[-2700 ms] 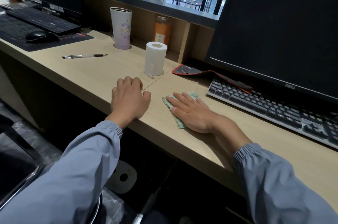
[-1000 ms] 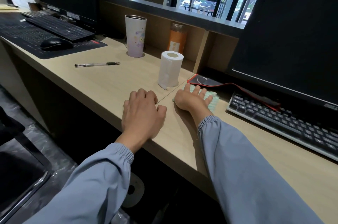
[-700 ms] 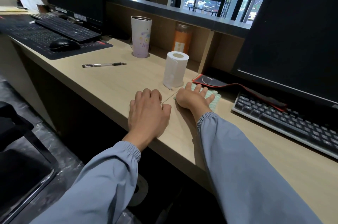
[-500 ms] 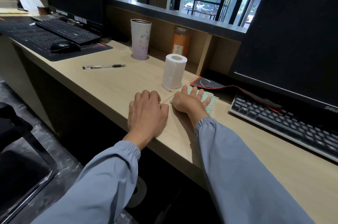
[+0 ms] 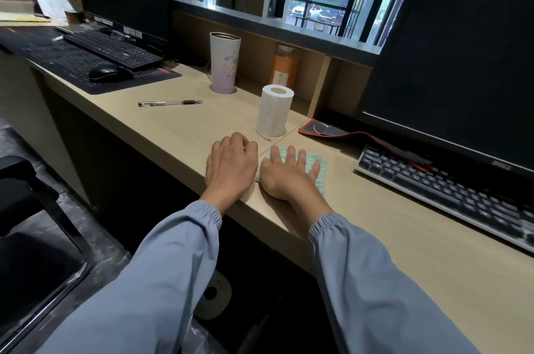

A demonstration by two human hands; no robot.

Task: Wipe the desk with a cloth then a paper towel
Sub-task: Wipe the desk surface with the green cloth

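Note:
A pale green cloth point(image 5: 321, 171) lies flat on the light wooden desk point(image 5: 179, 128) near its front edge. My right hand point(image 5: 286, 173) presses on the cloth with straight, spread fingers and covers most of it. My left hand point(image 5: 231, 164) rests on the bare desk just left of the cloth, its fingers loosely curled and holding nothing. A white paper towel roll point(image 5: 274, 114) stands upright just behind both hands, with a loose end hanging at its base.
A black keyboard point(image 5: 450, 192) and a large monitor point(image 5: 456, 59) stand to the right, with a red-edged mat point(image 5: 346, 134) behind the cloth. A pen point(image 5: 170, 103), a tall tumbler point(image 5: 224, 62) and an orange jar point(image 5: 284, 66) are further back. A second keyboard point(image 5: 112, 48) and mouse point(image 5: 109, 73) lie far left.
My right hand has slid the cloth back from beside the paper roll toward the desk's front edge, next to my left hand. The left hand has stayed in place.

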